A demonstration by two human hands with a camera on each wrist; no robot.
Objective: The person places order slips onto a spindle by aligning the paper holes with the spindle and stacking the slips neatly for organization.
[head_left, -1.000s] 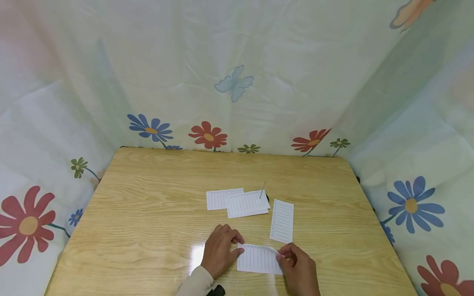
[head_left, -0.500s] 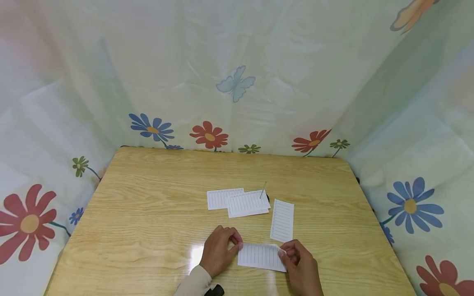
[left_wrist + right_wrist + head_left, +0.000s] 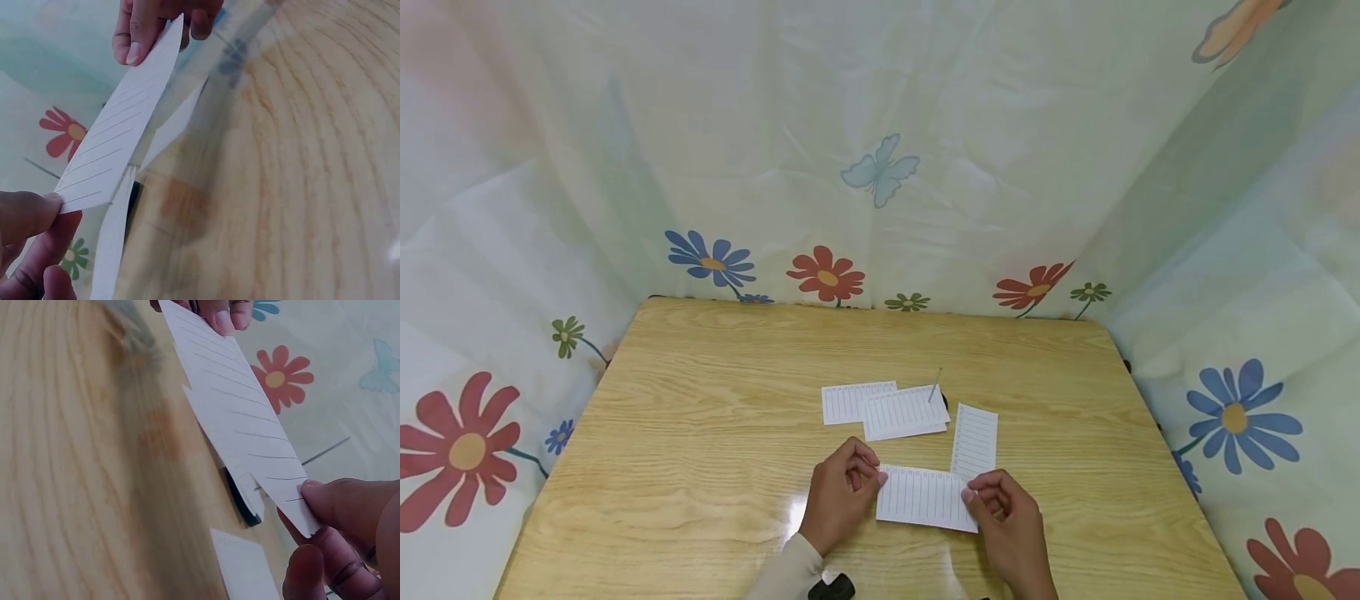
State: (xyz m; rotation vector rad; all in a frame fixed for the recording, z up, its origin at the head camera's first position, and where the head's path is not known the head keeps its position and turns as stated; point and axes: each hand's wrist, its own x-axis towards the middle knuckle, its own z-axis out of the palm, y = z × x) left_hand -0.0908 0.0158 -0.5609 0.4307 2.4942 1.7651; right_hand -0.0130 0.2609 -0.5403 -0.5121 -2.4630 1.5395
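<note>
Between both hands a white paper slip [image 3: 921, 497] printed with ruled lines is held flat and raised above the table. My left hand [image 3: 842, 496] pinches its left end, thumb on top and fingers beneath. At the opposite end my right hand [image 3: 1011, 527] pinches it the same way, as the right wrist view shows the slip [image 3: 244, 419] between thumb and fingers. Beyond it, a thin metal spike [image 3: 935, 386] pokes up through a small stack of similar slips [image 3: 902, 414]. Its black base [image 3: 240, 499] is mostly hidden under them.
Another ruled slip [image 3: 859, 403] lies partly beneath the stack's left side. One more slip [image 3: 975, 437] lies lengthwise to the right, its near end overlapped by the held one in the head view. A flowered curtain [image 3: 880, 233] surrounds the wooden table [image 3: 722, 417].
The slip lay on the table with its right corner lifted. Now both hands have raised it and moved it slightly away from the body. The spike and other slips stayed put.
</note>
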